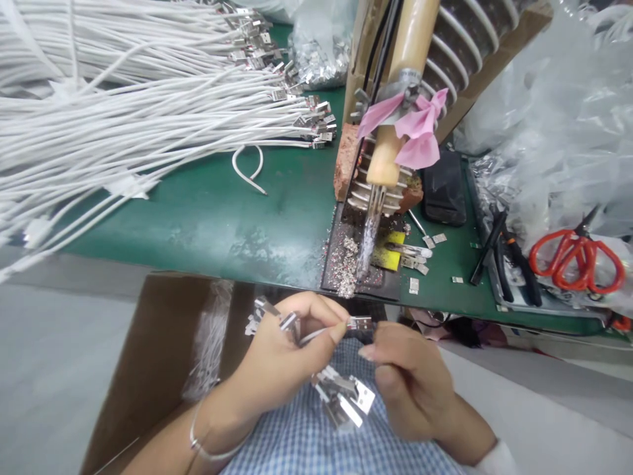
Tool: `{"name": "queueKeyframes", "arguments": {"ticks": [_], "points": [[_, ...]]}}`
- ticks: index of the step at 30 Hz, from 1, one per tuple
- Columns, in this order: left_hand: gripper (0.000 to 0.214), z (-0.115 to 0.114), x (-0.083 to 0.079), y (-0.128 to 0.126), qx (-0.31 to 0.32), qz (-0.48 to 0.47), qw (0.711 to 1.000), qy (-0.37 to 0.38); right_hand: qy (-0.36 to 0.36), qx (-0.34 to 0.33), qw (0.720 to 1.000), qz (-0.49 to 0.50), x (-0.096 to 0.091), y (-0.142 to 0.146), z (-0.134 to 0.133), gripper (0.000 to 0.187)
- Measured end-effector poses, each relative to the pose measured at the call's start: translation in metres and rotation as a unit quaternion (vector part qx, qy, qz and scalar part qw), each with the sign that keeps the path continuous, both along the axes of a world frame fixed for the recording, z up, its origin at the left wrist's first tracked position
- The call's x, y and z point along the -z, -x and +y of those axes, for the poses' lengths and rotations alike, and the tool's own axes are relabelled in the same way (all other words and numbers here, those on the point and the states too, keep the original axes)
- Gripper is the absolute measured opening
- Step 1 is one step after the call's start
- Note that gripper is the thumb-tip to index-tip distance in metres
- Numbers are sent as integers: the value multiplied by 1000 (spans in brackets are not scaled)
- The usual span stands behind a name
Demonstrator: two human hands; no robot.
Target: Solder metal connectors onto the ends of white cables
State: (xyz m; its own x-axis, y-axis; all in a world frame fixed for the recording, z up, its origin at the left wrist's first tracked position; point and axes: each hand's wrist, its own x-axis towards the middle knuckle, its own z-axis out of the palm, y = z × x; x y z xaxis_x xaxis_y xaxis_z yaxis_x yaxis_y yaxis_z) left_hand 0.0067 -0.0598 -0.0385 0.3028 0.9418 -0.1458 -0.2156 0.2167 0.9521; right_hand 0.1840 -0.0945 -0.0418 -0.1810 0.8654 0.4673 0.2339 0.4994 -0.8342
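Note:
My left hand (284, 359) is closed around a bunch of white cables with metal USB plugs; one plug (360, 323) sticks out between thumb and forefinger, others (343, 399) hang below the palm. My right hand (410, 382) is curled close to the right of that plug, its fingertips touching or nearly touching it. Both hands are low, in front of the green table's (217, 218) near edge, over my blue checked clothing. A soldering iron (400, 86) with a wooden handle and pink tape rests in a wire stand above a solder-spattered tray (346, 264).
A large pile of white cables with metal plugs (148, 99) covers the table's left. A brick (346, 161), a black phone (444, 188), black pliers (497, 247) and orange scissors (576, 260) lie at right beside plastic bags (558, 112). A cardboard box (163, 356) stands below.

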Motion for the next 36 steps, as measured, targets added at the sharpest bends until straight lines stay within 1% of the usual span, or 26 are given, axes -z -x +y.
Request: {"name": "queueKeyframes", "arguments": {"ticks": [2,5,8,11,13,15,17,18,20,23,25,28,30,33,36], "points": [[18,1,0,-3,-4,-2,1000,-3,4,-13,1000,0,-3,7,2,13],[18,2,0,-5,-2,-5,1000,-4,11,7,1000,-10,-2,11,5,12],[18,2,-1,-4,-5,2,1000,-6,8,39,998,-40,4,5,5,15],[18,3,-2,-3,-15,16,1000,-15,32,45,998,-36,8,-3,3,17],[17,5,-2,-4,-24,25,999,-24,35,39,999,-5,6,-5,3,16],[16,5,-3,-7,-28,38,999,-27,11,14,999,33,2,-3,4,14],[16,5,-5,-9,-20,51,998,-28,-11,-11,998,54,-2,1,6,11],[16,5,-6,-10,-12,55,998,-29,-11,-17,998,58,-4,4,8,10],[16,3,-8,-11,4,59,998,-37,19,-16,998,56,-6,7,9,7],[16,-1,-10,-8,14,71,995,-61,79,-30,995,46,-8,8,7,11],[18,-2,-11,-6,14,84,993,-81,103,-39,993,43,-8,6,3,12],[19,-2,-10,-4,15,89,992,-90,123,-25,991,37,-8,3,-2,12],[18,-2,-11,-4,12,87,993,-81,117,-6,993,23,-8,2,-5,12],[17,-2,-11,-5,1,90,994,-68,87,19,996,18,-5,1,-8,10],[16,-3,-9,-5,-9,95,993,-62,77,8,996,52,0,-2,-11,6]]}}
